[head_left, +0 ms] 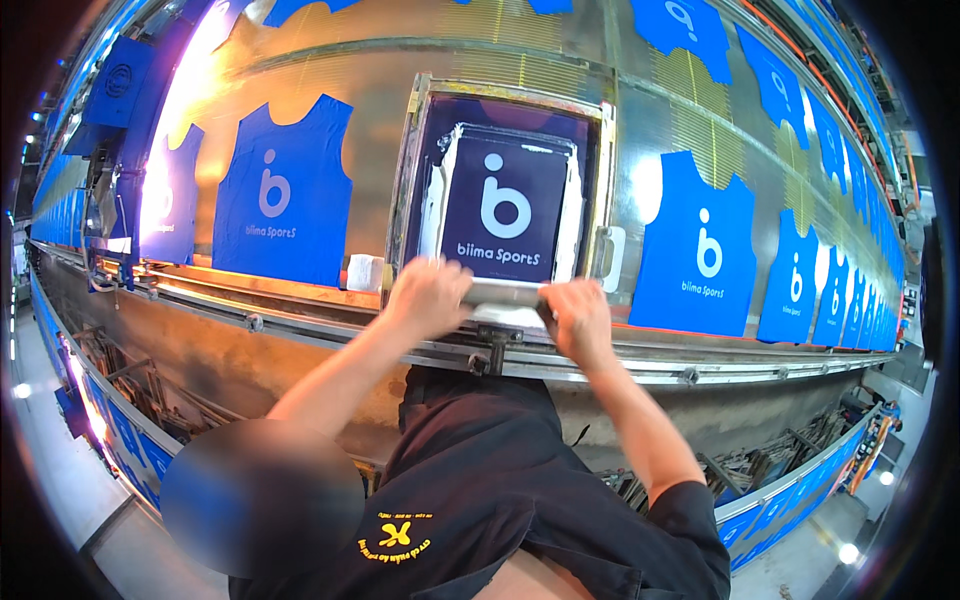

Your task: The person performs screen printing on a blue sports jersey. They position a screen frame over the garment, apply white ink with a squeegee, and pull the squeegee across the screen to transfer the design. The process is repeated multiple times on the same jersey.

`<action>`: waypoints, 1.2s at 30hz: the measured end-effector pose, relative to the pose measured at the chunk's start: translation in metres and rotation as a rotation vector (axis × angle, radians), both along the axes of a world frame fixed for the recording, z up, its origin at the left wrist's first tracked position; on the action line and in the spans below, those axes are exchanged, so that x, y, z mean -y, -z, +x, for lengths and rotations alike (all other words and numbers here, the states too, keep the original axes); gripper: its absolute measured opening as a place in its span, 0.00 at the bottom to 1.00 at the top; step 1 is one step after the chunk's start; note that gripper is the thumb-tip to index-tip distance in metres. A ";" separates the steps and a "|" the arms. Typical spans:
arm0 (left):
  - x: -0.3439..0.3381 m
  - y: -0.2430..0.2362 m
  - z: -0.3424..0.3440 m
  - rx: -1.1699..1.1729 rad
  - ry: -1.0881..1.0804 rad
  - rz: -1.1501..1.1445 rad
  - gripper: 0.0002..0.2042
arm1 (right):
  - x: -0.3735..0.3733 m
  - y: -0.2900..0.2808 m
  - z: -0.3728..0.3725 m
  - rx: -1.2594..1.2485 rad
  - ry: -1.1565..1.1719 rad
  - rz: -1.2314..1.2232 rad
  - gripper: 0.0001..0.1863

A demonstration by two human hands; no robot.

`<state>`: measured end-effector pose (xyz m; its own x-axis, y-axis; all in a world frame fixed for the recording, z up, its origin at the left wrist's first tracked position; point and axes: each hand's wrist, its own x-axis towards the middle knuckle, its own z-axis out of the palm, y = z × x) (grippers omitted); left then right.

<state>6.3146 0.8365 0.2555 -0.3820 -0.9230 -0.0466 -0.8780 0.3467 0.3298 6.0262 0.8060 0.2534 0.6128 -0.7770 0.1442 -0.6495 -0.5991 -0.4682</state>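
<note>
Both my hands grip a squeegee (506, 292) that lies across the near end of a screen-printing frame (410, 170). My left hand (430, 296) is closed round its left end, and my right hand (578, 316) round its right end. Beyond them, the dark mesh (462, 190) carries a white emblem with lettering. Thick white ink (450, 165) borders the mesh on its sides and top. More white shows just below the squeegee. Whatever lies under the frame is hidden.
Blue sleeveless shirt panels with white prints, one at left (282, 190) and one at right (695, 250), lie on the long metal table (385, 110). A metal rail (640, 370) runs along its near edge. A white block (364, 272) sits left of the frame. Bright heat glows at far left.
</note>
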 end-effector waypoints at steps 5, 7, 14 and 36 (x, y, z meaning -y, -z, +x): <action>0.199 -0.001 0.023 0.160 -0.010 0.181 0.25 | 0.185 0.004 0.036 -0.144 0.085 0.109 0.13; 0.259 -0.007 0.028 0.194 -0.019 0.185 0.24 | 0.238 0.001 0.051 -0.108 0.199 0.228 0.15; 0.242 0.045 0.027 0.109 -0.105 0.103 0.22 | 0.222 0.055 0.049 -0.006 0.176 -0.091 0.17; 0.240 0.039 0.020 0.105 -0.140 0.055 0.17 | 0.225 0.054 0.052 -0.028 0.209 -0.093 0.18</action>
